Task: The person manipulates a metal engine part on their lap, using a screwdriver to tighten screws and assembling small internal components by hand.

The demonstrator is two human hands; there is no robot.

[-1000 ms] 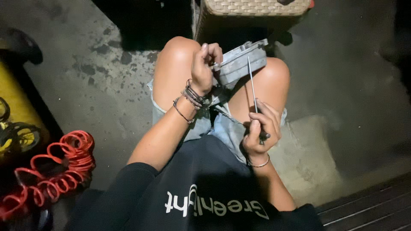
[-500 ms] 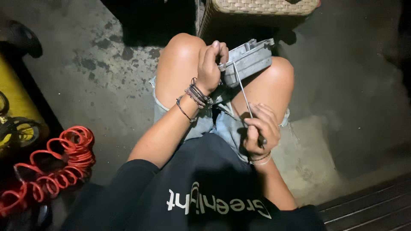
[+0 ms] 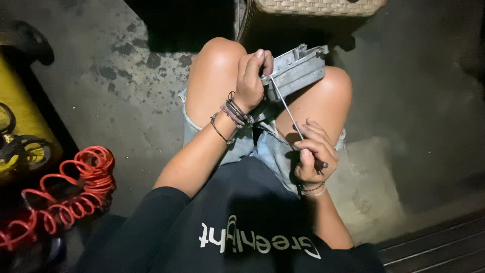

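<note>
I sit with both knees up, and a grey metal part (image 3: 295, 70) rests between them. My left hand (image 3: 251, 81) grips its left end, with bracelets on the wrist. My right hand (image 3: 311, 151) is closed around the handle of a thin screwdriver (image 3: 286, 107). The shaft runs up and to the left, and its tip touches the near face of the metal part close to my left fingers.
A woven wicker basket (image 3: 313, 7) stands just beyond my knees. A red coiled hose (image 3: 70, 189) lies on the concrete floor (image 3: 126, 91) at the lower left, beside a yellow object (image 3: 20, 116). Dark ribbed planks (image 3: 439, 247) run along the lower right.
The metal part has tilted and moved toward my left hand. The screwdriver has swung from near upright to slanted, and its tip has moved left along the part's near face.
</note>
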